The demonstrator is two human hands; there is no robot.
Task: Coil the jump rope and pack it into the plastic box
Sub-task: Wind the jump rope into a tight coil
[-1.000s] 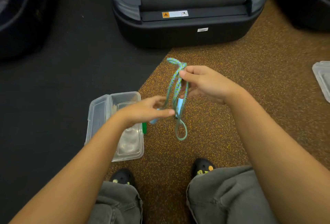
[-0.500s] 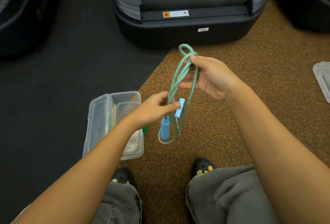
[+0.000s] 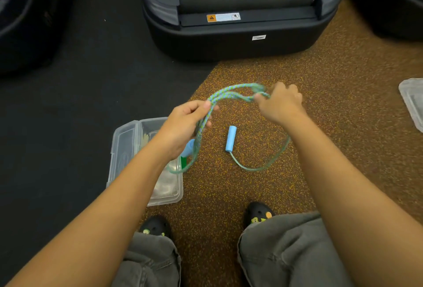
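Floor in two surfaces: black mat (image 3: 68,108) on the left, brown speckled rubber flooring (image 3: 332,108) on the right. One large black moulded case (image 3: 240,35) ahead, carrying one orange-and-white warning label (image 3: 223,17); parts of two more dark cases at the left and right edges. Two bare forearms reach in from below, above two grey trouser knees (image 3: 281,250) and two black shoes (image 3: 258,213). One clear plastic box (image 3: 128,147), open and lying across the seam of mat and rubber flooring, partly under the left forearm; a second clear plastic piece (image 3: 412,101) shows at the right edge. One jump rope (image 3: 229,92), green-blue braid, strung in the air between the two hands. Left hand (image 3: 183,124) pinches several strands, which hang down in a loop above the box's near corner. Right hand (image 3: 281,101) is closed on the bunched far end. Two light blue handles: one handle (image 3: 230,138) between the hands, with cord curving from it toward the right wrist; the other (image 3: 188,148) half hidden under the left wrist.
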